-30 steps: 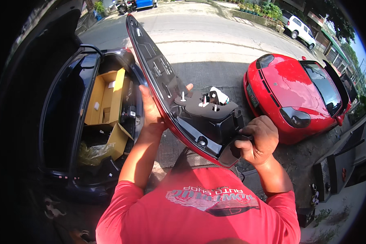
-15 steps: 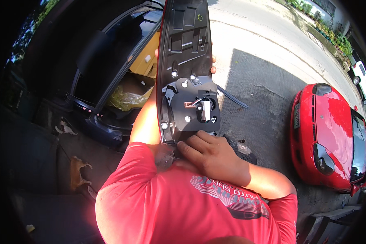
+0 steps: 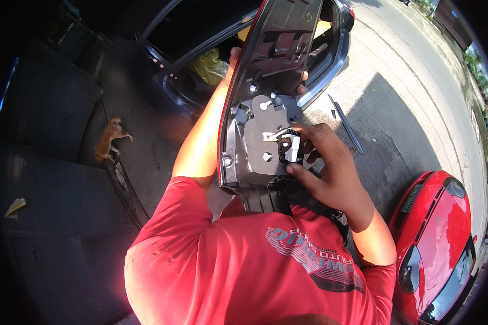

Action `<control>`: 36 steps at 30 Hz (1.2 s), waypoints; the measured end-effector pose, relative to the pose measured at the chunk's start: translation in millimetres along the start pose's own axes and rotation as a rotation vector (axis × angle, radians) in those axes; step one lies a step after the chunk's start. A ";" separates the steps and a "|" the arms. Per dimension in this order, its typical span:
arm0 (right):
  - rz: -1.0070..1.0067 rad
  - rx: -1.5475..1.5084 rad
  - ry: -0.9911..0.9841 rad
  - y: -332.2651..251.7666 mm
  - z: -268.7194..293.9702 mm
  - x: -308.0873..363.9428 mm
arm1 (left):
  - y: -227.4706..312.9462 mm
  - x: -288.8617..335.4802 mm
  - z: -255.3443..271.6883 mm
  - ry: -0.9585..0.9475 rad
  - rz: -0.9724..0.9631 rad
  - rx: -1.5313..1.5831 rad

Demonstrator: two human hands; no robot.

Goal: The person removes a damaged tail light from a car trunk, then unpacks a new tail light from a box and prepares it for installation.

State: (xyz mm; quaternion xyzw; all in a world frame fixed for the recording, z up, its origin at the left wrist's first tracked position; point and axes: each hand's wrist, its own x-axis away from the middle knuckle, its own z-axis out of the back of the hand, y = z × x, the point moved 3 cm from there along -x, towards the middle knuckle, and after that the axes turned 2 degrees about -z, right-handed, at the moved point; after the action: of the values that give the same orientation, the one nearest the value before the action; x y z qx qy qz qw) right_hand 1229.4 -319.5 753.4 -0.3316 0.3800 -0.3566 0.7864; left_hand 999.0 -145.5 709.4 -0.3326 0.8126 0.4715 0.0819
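Note:
A long black car tail light housing (image 3: 276,70), red along its left edge, stands in front of my chest with its back side facing me. My left hand (image 3: 235,56) grips it from behind, with a thumb at the left edge and fingertips round the right edge. The rest of that hand is hidden. On the lower half lies a dark foam pad (image 3: 260,122) with several light studs through it. My right hand (image 3: 331,162) has its thumb and index finger closed round the white connector (image 3: 293,148) set in the pad's opening. Short wires show beside the connector.
Beyond the housing, a dark blue car (image 3: 173,92) is open at the back, with yellow plastic wrap (image 3: 210,67) inside. A brown dog (image 3: 109,140) lies at left. A dark trim strip (image 3: 346,124) lies on the ground; a red car (image 3: 439,244) stands at right.
My right hand has risen from the housing's bottom edge to the white connector. The housing now leans to the right at its top, and my view has turned.

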 end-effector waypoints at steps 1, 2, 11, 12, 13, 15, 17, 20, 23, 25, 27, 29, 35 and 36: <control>0.033 0.035 -0.074 1.3 -2.2 -3.2 | 1.8 6.1 -5.2 0.042 -0.019 -0.013; 0.067 0.089 -0.116 4.2 -3.8 -5.8 | 3.7 11.0 -14.7 0.083 -0.035 -0.027; 0.324 -0.035 0.084 10.5 -15.0 -4.1 | 23.3 45.4 -62.3 0.334 -0.227 -0.237; 0.328 -0.059 0.083 12.0 -17.5 -1.5 | 26.7 48.7 -59.8 0.323 -0.230 -0.238; 0.332 -0.082 0.082 14.8 -21.0 3.1 | 28.6 54.0 -61.5 0.324 -0.234 -0.240; 0.322 -0.144 0.088 21.5 -19.8 6.5 | 29.6 58.8 -59.4 0.330 -0.242 -0.236; 0.301 -0.232 0.093 26.2 -18.0 7.4 | 29.8 61.3 -58.4 0.333 -0.249 -0.228; 0.402 -0.087 0.024 22.4 -8.7 4.1 | 28.6 63.9 -57.7 0.342 -0.255 -0.225; 0.402 -0.129 0.085 23.3 -8.0 15.5 | 30.0 66.8 -61.2 0.352 -0.257 -0.223; 0.366 -0.189 0.173 22.8 -1.5 15.9 | 30.9 67.4 -59.9 0.354 -0.263 -0.218; 0.311 -0.253 0.267 24.0 8.2 13.1 | 30.7 70.4 -60.1 0.359 -0.273 -0.218; 0.270 -0.281 0.262 27.6 24.4 0.5 | 28.0 71.9 -60.8 0.363 -0.282 -0.212; 0.197 -0.281 -0.024 28.4 16.5 -8.4 | 29.5 79.4 -56.4 0.365 -0.296 -0.193; 0.201 -0.312 -0.039 27.6 11.2 -9.4 | 32.2 82.1 -58.5 0.365 -0.293 -0.188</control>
State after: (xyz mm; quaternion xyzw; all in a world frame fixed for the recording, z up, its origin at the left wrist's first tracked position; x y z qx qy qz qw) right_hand 1242.9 -294.5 740.4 -0.4170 0.4466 -0.2065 0.7643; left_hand 926.9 -220.8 727.4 -0.5327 0.7096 0.4602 -0.0302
